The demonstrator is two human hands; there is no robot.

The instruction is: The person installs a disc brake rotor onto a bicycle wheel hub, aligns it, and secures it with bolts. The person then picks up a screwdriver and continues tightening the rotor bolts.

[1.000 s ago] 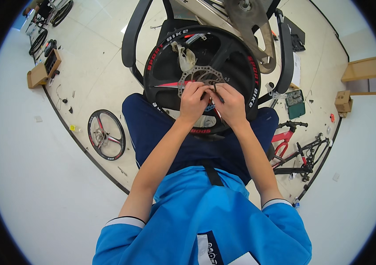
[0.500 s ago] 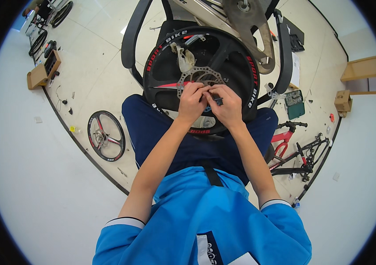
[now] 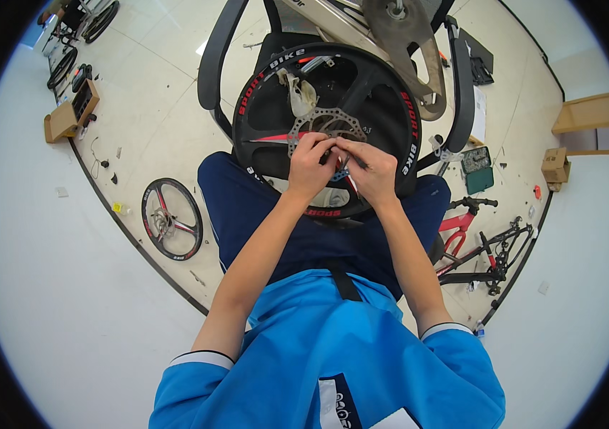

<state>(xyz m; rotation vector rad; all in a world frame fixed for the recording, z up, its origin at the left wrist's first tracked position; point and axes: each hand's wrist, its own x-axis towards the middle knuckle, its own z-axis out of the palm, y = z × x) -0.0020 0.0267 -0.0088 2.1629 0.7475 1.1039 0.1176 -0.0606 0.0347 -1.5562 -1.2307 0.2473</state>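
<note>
Over a black three-spoke bicycle wheel [image 3: 397,143] lying flat in front of me, both my hands meet close together. My left hand [image 3: 309,166] is closed, thumb and fingers pinched near the holes of a silver brake disc [image 3: 351,123]. Right beside it, my right hand [image 3: 370,170] is closed too, fingertips touching those of the left. A small dark piece shows at the right fingers, mostly covered, so its kind cannot be made out. A blue toothed part [image 3: 341,174] appears below the fingertips. A crumpled whitish plastic bag or glove [image 3: 301,94] lies on the wheel.
The wheel rests on a black armchair [image 3: 210,79], with a bicycle frame [image 3: 318,16] and metal crank part [image 3: 429,79] leaning at its far side. Another wheel [image 3: 173,219] stands at left. A red bike frame [image 3: 459,227], black frame [image 3: 490,266] and toolbox [image 3: 477,170] lie right.
My right hand has turned and its fingers have folded in, so the dark piece that showed in it is now mostly hidden. My left hand stays nearly in place.
</note>
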